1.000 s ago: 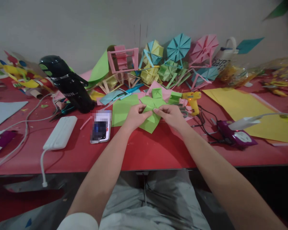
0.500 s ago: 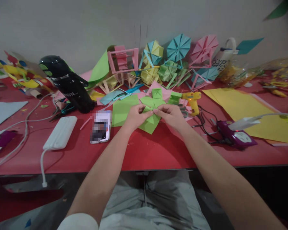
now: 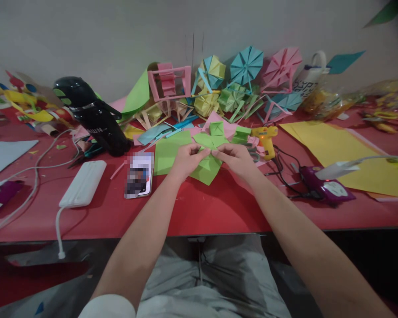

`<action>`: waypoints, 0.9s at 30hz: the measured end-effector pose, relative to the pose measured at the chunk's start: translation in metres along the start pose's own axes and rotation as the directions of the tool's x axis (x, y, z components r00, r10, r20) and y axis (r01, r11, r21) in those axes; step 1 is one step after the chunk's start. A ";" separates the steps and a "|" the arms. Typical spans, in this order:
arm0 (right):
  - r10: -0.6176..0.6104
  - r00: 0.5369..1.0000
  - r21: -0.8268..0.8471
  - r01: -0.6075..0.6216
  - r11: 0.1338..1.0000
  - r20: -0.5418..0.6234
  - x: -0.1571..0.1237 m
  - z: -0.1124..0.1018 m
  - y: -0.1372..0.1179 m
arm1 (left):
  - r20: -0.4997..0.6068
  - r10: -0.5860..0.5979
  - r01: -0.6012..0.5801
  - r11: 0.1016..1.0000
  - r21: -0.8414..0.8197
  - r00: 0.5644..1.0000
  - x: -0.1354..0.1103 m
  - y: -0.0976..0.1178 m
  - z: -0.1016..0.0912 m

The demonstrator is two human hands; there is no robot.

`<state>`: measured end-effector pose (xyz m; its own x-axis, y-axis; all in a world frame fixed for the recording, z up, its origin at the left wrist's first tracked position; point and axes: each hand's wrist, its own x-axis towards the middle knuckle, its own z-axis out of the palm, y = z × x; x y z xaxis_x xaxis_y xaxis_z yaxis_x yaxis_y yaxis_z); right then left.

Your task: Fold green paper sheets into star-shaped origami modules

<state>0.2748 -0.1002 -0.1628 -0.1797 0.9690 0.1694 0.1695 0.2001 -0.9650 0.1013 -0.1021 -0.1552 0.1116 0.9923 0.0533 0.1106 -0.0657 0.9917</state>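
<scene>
A light green folded paper piece [image 3: 207,170] lies on the red table [image 3: 202,207] in front of me. My left hand [image 3: 185,160] pinches its left side, fingers closed on a fold. From the right, my right hand [image 3: 237,160] pinches the same piece, and the fingertips of both hands meet at its middle. A flat green sheet [image 3: 168,152] lies just left of my left hand. More green folded pieces [image 3: 216,129] lie just behind my hands.
A phone [image 3: 139,174] and a white power bank [image 3: 83,183] with cable lie to the left, behind them a black bottle [image 3: 93,115]. A yellow glue gun [image 3: 267,137], a purple device [image 3: 327,190] and yellow paper [image 3: 338,148] are on the right. Paper pinwheels [image 3: 247,66] stand along the wall.
Almost nothing: my fingers have shifted slightly on the fold of the green paper piece. Both hands stay in the same place.
</scene>
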 end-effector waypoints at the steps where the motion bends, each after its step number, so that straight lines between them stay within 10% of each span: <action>1: -0.004 1.000 0.000 0.004 1.000 0.000 0.000 0.000 0.000 | -0.003 0.002 -0.002 1.000 -0.006 1.000 0.000 0.000 0.000; 27: -0.097 0.995 -0.051 0.097 0.994 0.004 -0.002 0.002 -0.005 | -0.076 0.030 -0.032 0.999 -0.024 0.997 -0.001 0.001 0.001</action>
<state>0.2723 -0.1032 -0.1585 -0.1995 0.9444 0.2615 0.2008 0.3006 -0.9324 0.1022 -0.1031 -0.1541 0.0397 0.9950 0.0920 0.0830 -0.0951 0.9920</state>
